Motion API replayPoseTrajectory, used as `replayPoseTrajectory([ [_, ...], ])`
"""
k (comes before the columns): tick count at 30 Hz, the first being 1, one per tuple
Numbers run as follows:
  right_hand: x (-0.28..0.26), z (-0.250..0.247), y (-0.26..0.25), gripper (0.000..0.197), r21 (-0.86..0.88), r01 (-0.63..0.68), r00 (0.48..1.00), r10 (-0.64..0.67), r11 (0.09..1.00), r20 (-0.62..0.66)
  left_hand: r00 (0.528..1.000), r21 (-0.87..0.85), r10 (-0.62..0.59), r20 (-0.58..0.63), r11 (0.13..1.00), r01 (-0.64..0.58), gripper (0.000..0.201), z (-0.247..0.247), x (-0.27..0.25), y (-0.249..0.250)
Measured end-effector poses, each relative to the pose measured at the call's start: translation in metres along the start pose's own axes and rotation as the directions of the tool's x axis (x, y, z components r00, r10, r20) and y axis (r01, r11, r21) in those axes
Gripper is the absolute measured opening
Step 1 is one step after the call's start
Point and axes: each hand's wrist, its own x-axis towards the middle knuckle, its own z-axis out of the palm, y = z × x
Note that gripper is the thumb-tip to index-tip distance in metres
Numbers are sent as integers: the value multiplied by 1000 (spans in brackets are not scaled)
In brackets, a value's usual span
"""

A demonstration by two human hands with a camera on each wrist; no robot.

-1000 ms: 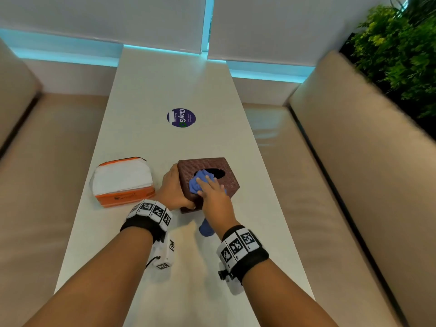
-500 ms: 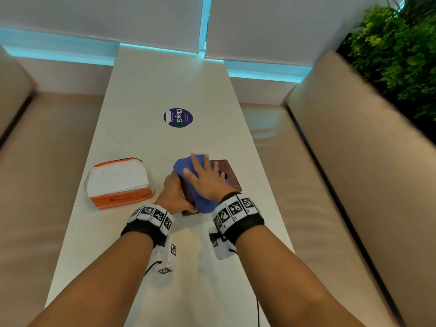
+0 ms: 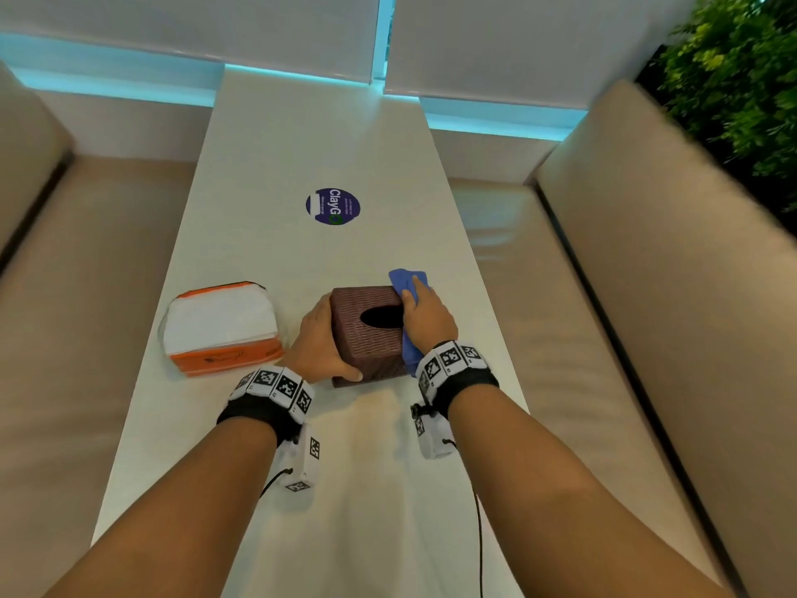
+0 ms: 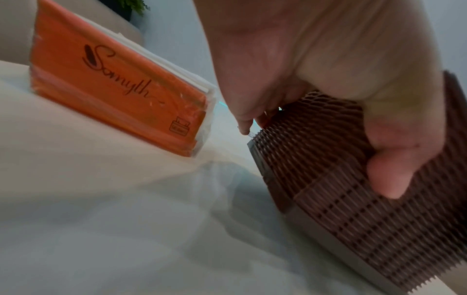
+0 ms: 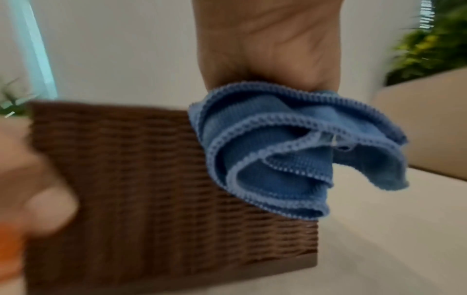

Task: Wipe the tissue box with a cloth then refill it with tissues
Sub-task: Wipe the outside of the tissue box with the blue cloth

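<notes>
A brown woven tissue box (image 3: 368, 338) stands on the white table (image 3: 302, 144) with its oval opening facing up. My left hand (image 3: 321, 338) grips its left side, fingers behind and thumb (image 4: 394, 169) on the near face. My right hand (image 3: 427, 317) holds a bunched blue cloth (image 3: 405, 280) against the box's right side, and the cloth's folds (image 5: 278, 149) hang below the palm beside the box wall (image 5: 151, 179). An orange and white tissue pack (image 3: 220, 328) lies on the table to the left of the box, close to my left hand.
A round purple sticker (image 3: 333, 206) sits on the table farther back. Beige bench seats (image 3: 604, 338) run along both sides of the narrow table. Green plants (image 3: 742, 79) stand at the far right. The table's right edge lies close to the cloth.
The box has turned from tipped toward me to opening up. My right hand slid the cloth from the top of the box over to its right side. The left hand kept its grip.
</notes>
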Motion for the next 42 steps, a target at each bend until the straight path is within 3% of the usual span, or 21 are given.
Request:
replayPoseTrajectory([
  [2,7,-14,4,51,173,-81,997,80,982,11,999,-50,-26,42,998,28,134,-5,1,1],
  [4,14,-27,12,54,304,-218,975,190,927,119,992,-198,-94,78,974,108,124,-12,2,5],
  [6,15,-34,22,65,462,-374,920,256,804,298,979,-385,-155,130,902,193,107,-19,1,13],
  [8,7,-35,26,69,598,-442,893,267,669,362,972,-492,-171,164,839,230,92,-23,1,18],
  [11,-10,-37,28,70,682,-463,879,197,566,434,955,-560,-222,196,775,294,66,-27,1,23],
  [14,-27,-39,32,51,709,-471,870,143,526,472,926,-596,-276,257,709,377,18,-32,-2,28],
  [15,-31,-38,35,50,717,-467,870,125,518,476,917,-606,-287,277,688,399,11,-34,-3,28],
  [17,-36,-34,41,63,756,-423,889,71,500,451,907,-620,-287,308,663,420,13,-35,-3,27],
  [21,-38,-33,45,45,784,-416,887,16,461,462,904,-607,-283,319,671,425,12,-35,-2,32],
  [26,-36,-36,35,44,812,-458,882,69,363,466,935,-681,-240,260,641,354,29,-31,0,49],
  [28,-33,-43,33,54,800,-464,880,95,380,465,954,-688,-193,230,661,300,57,-32,3,50],
  [29,-33,-47,32,63,775,-482,871,126,409,475,965,-658,-145,219,709,256,67,-31,3,52],
  [31,-30,-55,35,78,716,-535,841,201,448,502,985,-506,-38,167,855,119,69,-30,-1,61],
  [34,-27,-62,30,96,684,-479,873,215,550,439,972,-187,179,151,971,-149,88,-36,-13,71],
  [36,-28,-66,20,109,674,-369,919,143,640,367,906,-23,339,253,938,-345,109,-46,-21,73],
  [37,-27,-68,20,126,661,-294,940,85,691,330,874,80,373,311,906,-415,117,-52,-24,72],
  [39,-30,-72,24,150,625,-117,960,-74,772,271,830,305,376,413,801,-515,135,-61,-26,73],
  [40,-35,-75,27,152,617,-50,953,-148,786,266,814,401,364,452,732,-550,142,-64,-27,73],
  [42,-30,-68,43,153,569,-18,952,-159,822,261,795,523,342,501,613,-593,153,-66,-26,68],
])
